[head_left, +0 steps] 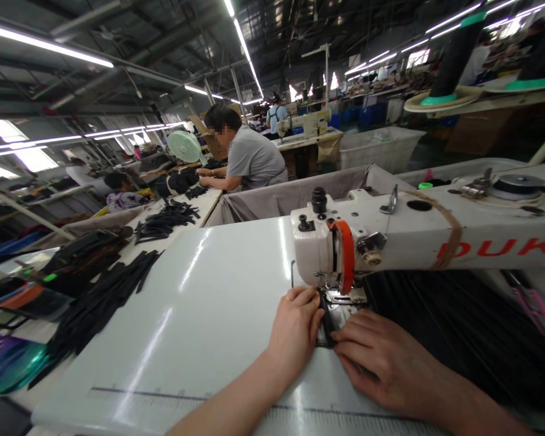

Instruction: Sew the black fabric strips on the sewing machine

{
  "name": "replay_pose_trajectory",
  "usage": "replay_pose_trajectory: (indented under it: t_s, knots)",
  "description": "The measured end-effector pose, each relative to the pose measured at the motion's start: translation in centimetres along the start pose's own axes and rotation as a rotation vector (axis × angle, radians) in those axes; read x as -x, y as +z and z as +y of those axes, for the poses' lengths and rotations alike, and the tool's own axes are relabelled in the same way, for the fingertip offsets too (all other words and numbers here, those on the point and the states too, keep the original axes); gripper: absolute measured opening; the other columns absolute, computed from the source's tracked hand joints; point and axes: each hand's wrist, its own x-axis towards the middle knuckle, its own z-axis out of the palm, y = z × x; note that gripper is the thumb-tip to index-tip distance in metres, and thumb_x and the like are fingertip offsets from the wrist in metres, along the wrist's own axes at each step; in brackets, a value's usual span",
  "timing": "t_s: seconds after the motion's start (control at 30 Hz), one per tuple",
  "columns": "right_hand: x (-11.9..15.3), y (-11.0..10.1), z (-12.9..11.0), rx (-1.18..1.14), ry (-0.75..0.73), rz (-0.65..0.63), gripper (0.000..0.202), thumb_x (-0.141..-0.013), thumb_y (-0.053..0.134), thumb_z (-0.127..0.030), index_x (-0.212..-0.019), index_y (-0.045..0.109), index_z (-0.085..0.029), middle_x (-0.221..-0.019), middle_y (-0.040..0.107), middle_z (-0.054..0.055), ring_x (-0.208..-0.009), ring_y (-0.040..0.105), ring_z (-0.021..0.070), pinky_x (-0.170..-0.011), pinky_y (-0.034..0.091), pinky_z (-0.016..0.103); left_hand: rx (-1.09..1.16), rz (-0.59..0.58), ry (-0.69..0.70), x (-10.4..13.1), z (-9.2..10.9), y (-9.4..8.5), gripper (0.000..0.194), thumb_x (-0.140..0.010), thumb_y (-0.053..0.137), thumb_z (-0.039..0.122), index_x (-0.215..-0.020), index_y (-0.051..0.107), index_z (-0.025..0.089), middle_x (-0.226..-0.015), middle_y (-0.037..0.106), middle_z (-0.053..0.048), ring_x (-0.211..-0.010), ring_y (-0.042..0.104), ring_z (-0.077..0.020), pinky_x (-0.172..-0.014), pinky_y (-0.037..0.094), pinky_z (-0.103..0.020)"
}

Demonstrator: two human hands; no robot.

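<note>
A short black fabric strip (327,322) lies at the needle area of a white sewing machine (318,245). My left hand (295,324) grips its left side close to the presser foot (340,297), fingers bent and pressed together. From the right, my right hand (376,351) pinches the strip's near end between thumb and fingers. The fingertips cover part of the strip. An orange guard (345,257) stands at the machine's head, just above the hands.
Black strips are heaped on the left (104,297); more black fabric (454,327) lies under the machine arm. A ruler scale (186,398) runs along the white tabletop (186,327). Ahead, a person in a grey shirt (257,157) works at a table. Thread cones (456,60) stand upper right.
</note>
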Motion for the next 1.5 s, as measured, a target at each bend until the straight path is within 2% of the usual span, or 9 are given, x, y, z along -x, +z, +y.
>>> replay_pose_trajectory:
  t_s: [0.2, 0.43, 0.77, 1.5]
  knots:
    - [-0.1, 0.8, 0.5, -0.031, 0.086, 0.019, 0.019, -0.09, 0.052, -0.014, -0.096, 0.069, -0.019, -0.094, 0.07, 0.004, -0.091, 0.063, 0.0205, -0.089, 0.05, 0.038, 0.012, -0.001, -0.001, 0.0, 0.0, 0.0, 0.011, -0.092, 0.054, 0.012, -0.09, 0.064, 0.016, -0.108, 0.067, -0.007, -0.106, 0.055, -0.0236, -0.096, 0.049, -0.04]
    - [-0.2, 1.4, 1.0, 0.053, 0.08, 0.0, 0.031, -0.09, 0.049, -0.011, -0.117, 0.063, -0.016, -0.11, 0.068, 0.008, -0.098, 0.062, 0.0235, -0.088, 0.053, 0.042, 0.015, 0.002, 0.003, -0.2, 0.3, -0.1, 0.017, -0.093, 0.05, 0.009, -0.088, 0.064, 0.017, -0.106, 0.067, -0.006, -0.099, 0.056, -0.0232, -0.091, 0.05, -0.04]
    - [0.0, 1.6, 1.1, 0.066, 0.083, 0.018, 0.035, -0.089, 0.047, -0.011, -0.121, 0.061, -0.016, -0.111, 0.067, 0.01, -0.1, 0.064, 0.0232, -0.086, 0.056, 0.04, 0.017, 0.04, 0.018, 0.0, 0.2, 0.5, 0.019, -0.095, 0.046, 0.012, -0.094, 0.064, 0.017, -0.107, 0.068, -0.007, -0.099, 0.056, -0.0231, -0.091, 0.05, -0.04]
    - [-0.2, 1.4, 1.0, 0.075, 0.093, -0.018, 0.03, -0.091, 0.046, -0.012, -0.115, 0.064, -0.014, -0.11, 0.068, 0.011, -0.099, 0.065, 0.0242, -0.086, 0.057, 0.042, -0.077, -0.02, -0.03, 0.3, 0.4, 0.3, 0.02, -0.096, 0.044, 0.014, -0.106, 0.06, 0.02, -0.122, 0.061, -0.007, -0.116, 0.051, -0.0237, -0.101, 0.046, -0.044]
